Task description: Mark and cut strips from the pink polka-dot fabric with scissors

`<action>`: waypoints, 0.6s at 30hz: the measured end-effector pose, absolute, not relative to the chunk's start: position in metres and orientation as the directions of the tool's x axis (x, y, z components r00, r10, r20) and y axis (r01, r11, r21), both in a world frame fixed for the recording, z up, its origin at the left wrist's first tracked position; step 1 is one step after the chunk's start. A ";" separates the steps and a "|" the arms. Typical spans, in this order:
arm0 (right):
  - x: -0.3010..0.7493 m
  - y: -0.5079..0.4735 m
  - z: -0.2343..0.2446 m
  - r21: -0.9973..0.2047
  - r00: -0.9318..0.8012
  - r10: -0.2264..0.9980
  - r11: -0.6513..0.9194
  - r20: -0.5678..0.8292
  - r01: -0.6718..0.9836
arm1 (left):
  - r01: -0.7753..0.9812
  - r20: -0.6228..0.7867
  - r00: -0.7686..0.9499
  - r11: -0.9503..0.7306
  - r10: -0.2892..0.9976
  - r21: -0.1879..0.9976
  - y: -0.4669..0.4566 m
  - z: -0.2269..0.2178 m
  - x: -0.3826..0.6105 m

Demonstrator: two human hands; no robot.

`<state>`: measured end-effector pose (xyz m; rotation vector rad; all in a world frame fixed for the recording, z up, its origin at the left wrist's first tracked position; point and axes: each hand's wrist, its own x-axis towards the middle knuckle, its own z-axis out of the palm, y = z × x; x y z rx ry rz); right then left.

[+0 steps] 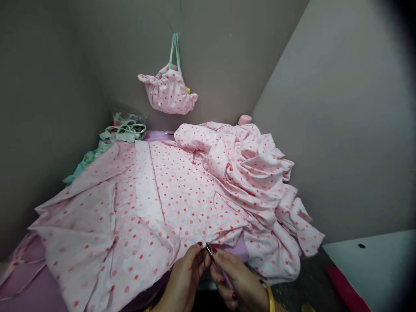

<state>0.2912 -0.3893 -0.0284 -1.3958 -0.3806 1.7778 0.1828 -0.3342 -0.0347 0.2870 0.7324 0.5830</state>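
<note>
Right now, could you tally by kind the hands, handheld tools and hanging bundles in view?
Hands: 2, left hand and right hand
Handheld tools: 1, slim purple-handled tool
Hanging bundles: 1, pink dotted bundle
Total: 4

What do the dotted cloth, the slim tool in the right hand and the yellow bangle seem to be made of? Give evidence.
Dotted cloth: thin, matte fabric, perhaps cotton; it creases and folds softly.
Slim tool: its dark, glinting tip suggests metal; the smooth purple handle could be plastic or coated metal.
Yellow bangle: smooth, perhaps metal or plastic; too blurred to settle.
</note>
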 end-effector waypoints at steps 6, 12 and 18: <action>0.288 -0.382 -0.022 -0.663 -0.028 0.740 -0.618 -0.672 -0.423 | -0.356 -0.541 0.621 0.819 0.567 0.451 -0.334 -0.038 0.183; 0.286 -0.377 -0.023 -0.675 0.023 0.738 -0.602 -0.674 -0.426 | -0.341 -0.521 0.637 0.814 0.568 0.470 -0.333 -0.039 0.184; 0.286 -0.376 -0.024 -0.686 0.018 0.748 -0.599 -0.664 -0.413 | -0.333 -0.537 0.637 0.826 0.553 0.456 -0.333 -0.041 0.183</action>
